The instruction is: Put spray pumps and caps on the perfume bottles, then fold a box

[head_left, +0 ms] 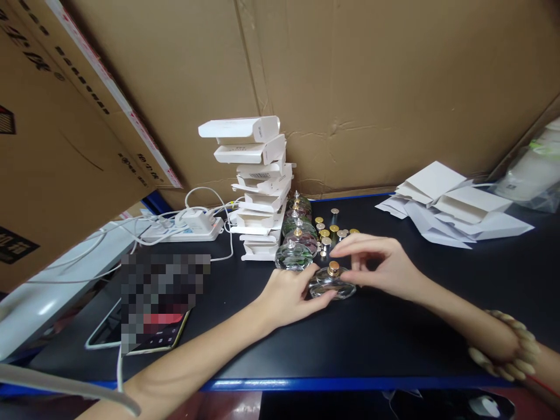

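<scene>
A clear oval glass perfume bottle (330, 288) stands on the black table, a copper-gold piece (333, 268) on its neck. My left hand (284, 296) grips the bottle from the left, thumb along its near side. On the other side, my right hand (385, 265) is open, thumb and fingers apart, with the thumb tip close to the bottle's neck. Whether that thumb touches the glass I cannot tell. Behind my left hand runs a row of similar perfume bottles (294, 257) with exposed spray tops. Several loose gold and silver caps (324, 233) stand beside the row.
A tall stack of white boxes (265, 201) rises left of the bottles. Folded white cartons (455, 204) lie at the back right. To the left are a power strip (196, 226) with cables and a phone (166, 338). Cardboard (350, 87) walls the back; a blue edge (350, 383) runs in front.
</scene>
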